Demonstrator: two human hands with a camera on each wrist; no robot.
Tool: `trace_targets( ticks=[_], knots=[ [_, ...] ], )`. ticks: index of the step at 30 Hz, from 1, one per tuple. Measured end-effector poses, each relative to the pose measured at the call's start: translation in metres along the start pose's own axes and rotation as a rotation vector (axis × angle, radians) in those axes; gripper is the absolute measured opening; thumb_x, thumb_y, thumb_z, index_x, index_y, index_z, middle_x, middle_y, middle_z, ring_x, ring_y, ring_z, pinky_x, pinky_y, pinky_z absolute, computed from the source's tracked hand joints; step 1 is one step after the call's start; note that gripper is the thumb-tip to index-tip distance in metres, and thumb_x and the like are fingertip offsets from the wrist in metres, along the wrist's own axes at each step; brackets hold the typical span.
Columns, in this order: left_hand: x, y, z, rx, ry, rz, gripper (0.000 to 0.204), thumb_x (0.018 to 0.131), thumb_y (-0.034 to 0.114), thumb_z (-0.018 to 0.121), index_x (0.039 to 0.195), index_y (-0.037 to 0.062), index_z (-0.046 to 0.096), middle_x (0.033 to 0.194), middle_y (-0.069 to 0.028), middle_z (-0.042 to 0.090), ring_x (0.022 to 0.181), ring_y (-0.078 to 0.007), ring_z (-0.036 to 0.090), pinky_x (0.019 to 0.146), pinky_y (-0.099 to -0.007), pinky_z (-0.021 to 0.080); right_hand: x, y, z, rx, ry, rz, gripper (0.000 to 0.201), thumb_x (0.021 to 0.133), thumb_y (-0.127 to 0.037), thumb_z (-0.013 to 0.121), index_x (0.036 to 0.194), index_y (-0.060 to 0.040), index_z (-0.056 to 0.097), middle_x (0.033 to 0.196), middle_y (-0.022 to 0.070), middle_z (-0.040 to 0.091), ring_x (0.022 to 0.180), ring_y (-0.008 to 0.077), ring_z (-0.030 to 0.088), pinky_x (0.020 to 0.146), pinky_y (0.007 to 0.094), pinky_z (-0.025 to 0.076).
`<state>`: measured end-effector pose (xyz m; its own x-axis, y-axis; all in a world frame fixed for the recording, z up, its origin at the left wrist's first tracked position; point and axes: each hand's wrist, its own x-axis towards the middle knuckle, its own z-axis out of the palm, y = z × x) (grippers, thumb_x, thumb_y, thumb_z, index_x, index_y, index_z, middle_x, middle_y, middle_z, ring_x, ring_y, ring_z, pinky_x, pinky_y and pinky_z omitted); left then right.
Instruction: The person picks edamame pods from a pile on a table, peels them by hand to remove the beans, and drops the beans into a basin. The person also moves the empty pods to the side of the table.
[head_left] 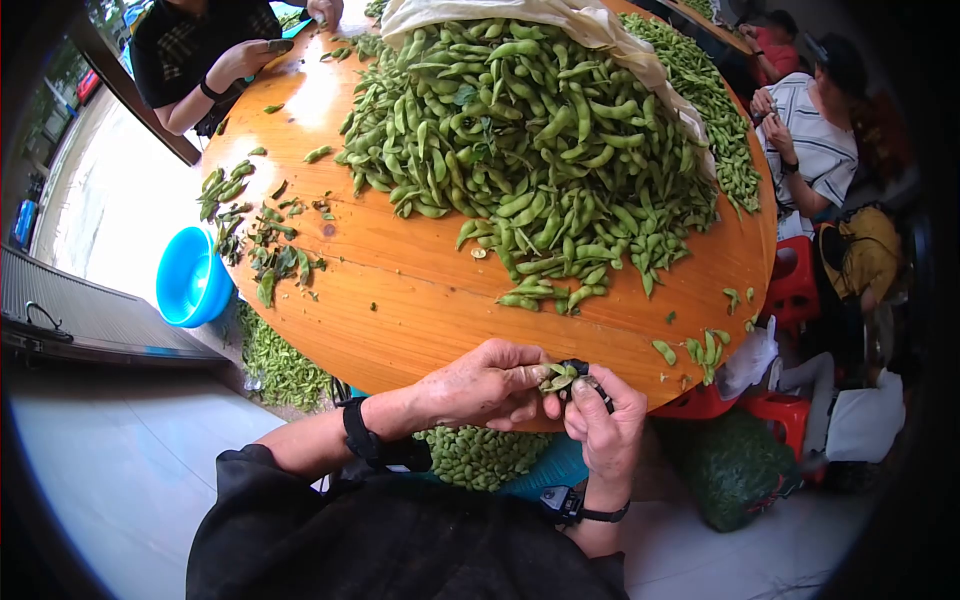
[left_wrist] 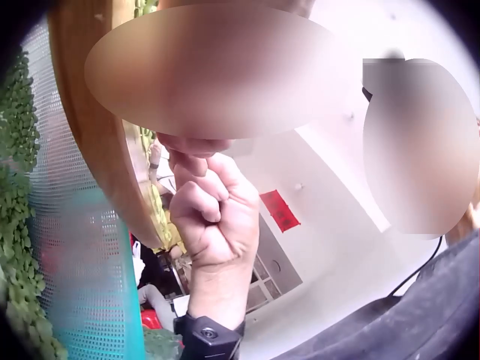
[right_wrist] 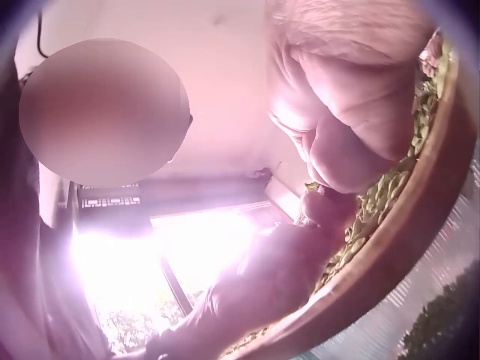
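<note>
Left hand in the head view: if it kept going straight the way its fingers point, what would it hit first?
The left hand points toward the right hand, and both pinch a green pod between them. So it would meet that pod at once, then the right hand's fingers. Depth looks close, though one view cannot confirm it.

Both hands meet close together in front of the body. The left hand (head_left: 487, 385) comes in from the left with its wrist bent and its fingers (head_left: 530, 372) curled, pinching something small. The right hand (head_left: 607, 420) stands upright, palm turned to the left hand, fingers curled and pinching too. Each wrist has a dark strap. Both forearms are bare, elbows bent
</note>
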<state>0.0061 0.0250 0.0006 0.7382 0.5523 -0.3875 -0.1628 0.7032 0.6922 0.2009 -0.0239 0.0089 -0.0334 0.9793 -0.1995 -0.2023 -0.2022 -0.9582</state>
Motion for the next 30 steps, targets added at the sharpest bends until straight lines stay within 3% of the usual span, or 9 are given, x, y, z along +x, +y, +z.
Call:
trace_targets(
  ticks=[4,8,11,16,17,21,25,28,30],
  knots=[
    [0.004,-0.015,-0.010,-0.262,-0.139,0.100,0.022,0.104,0.016,0.047,0.112,-0.0024,0.056,0.101,-0.0115,0.069,0.072,-0.0103,0.062,0.056,-0.0213,0.045,0.003,0.007,-0.011,0.214,-0.057,0.061,0.021,0.092,0.002,0.058,0.113,0.0072,0.061,0.067,0.0010,0.051,0.050,0.0049,0.040,0.042,0.0221,0.030],
    [0.002,-0.018,-0.012,-0.282,-0.165,0.139,0.022,0.102,0.013,0.050,0.115,-0.0037,0.056,0.105,-0.0139,0.069,0.080,-0.0137,0.067,0.059,-0.0211,0.046,0.003,0.009,-0.011,0.190,-0.059,0.028,0.021,0.093,0.002,0.057,0.113,0.0069,0.062,0.066,0.0007,0.050,0.050,0.0053,0.041,0.042,0.0223,0.030],
    [0.002,-0.019,-0.012,-0.326,-0.174,0.143,0.022,0.101,0.011,0.052,0.116,-0.0034,0.057,0.104,-0.0140,0.069,0.081,-0.0150,0.067,0.062,-0.0218,0.049,0.000,0.002,-0.006,0.090,-0.068,-0.037,0.016,0.092,0.002,0.058,0.105,0.0072,0.063,0.070,0.0015,0.052,0.050,0.0060,0.044,0.043,0.0219,0.033],
    [0.006,-0.029,-0.017,-0.412,-0.228,0.166,0.026,0.100,0.009,0.054,0.124,-0.0015,0.057,0.108,-0.0155,0.068,0.083,-0.0157,0.067,0.071,-0.0228,0.052,-0.005,0.000,0.003,-0.661,0.049,-0.490,0.011,0.084,0.001,0.064,0.092,0.0065,0.060,0.076,0.0089,0.054,0.057,0.0184,0.054,0.052,0.0293,0.043],
    [0.006,-0.029,-0.016,-0.411,-0.229,0.166,0.026,0.100,0.009,0.054,0.124,-0.0015,0.057,0.108,-0.0155,0.068,0.083,-0.0157,0.067,0.071,-0.0228,0.052,-0.007,-0.002,0.003,-0.674,0.077,-0.454,0.013,0.082,0.000,0.064,0.092,0.0063,0.061,0.076,0.0122,0.055,0.063,0.0236,0.058,0.057,0.0321,0.046],
    [0.003,-0.022,-0.010,-0.412,-0.141,0.079,0.035,0.099,0.003,0.051,0.133,0.0002,0.053,0.114,-0.0169,0.067,0.088,-0.0186,0.068,0.084,-0.0290,0.054,-0.006,0.002,-0.002,-0.636,0.169,-0.395,0.014,0.083,-0.003,0.064,0.092,0.0069,0.062,0.079,0.0140,0.060,0.065,0.0245,0.061,0.059,0.0326,0.048],
    [-0.002,-0.009,-0.002,-0.361,-0.111,0.055,0.038,0.100,0.001,0.046,0.137,-0.0014,0.048,0.124,-0.0194,0.062,0.107,-0.0251,0.066,0.099,-0.0353,0.052,-0.002,0.000,-0.003,-0.651,0.164,-0.396,0.013,0.084,-0.002,0.063,0.092,0.0077,0.061,0.078,0.0124,0.058,0.064,0.0213,0.061,0.058,0.0312,0.047],
    [0.004,-0.016,-0.008,-0.358,-0.175,0.115,0.038,0.101,0.002,0.043,0.138,-0.0041,0.045,0.134,-0.0213,0.055,0.120,-0.0282,0.059,0.104,-0.0365,0.049,-0.002,-0.002,-0.008,-0.504,0.240,-0.343,0.010,0.090,0.002,0.057,0.096,0.0084,0.060,0.080,0.0059,0.056,0.057,0.0095,0.055,0.048,0.0239,0.042],
    [0.007,-0.014,-0.009,-0.357,-0.145,0.131,0.036,0.102,0.001,0.042,0.136,-0.0057,0.045,0.134,-0.0206,0.054,0.121,-0.0275,0.058,0.103,-0.0360,0.049,0.002,-0.004,-0.023,-0.410,0.328,-0.341,0.010,0.091,0.003,0.055,0.099,0.0074,0.060,0.082,0.0040,0.056,0.055,0.0079,0.053,0.045,0.0223,0.039]
  ],
)
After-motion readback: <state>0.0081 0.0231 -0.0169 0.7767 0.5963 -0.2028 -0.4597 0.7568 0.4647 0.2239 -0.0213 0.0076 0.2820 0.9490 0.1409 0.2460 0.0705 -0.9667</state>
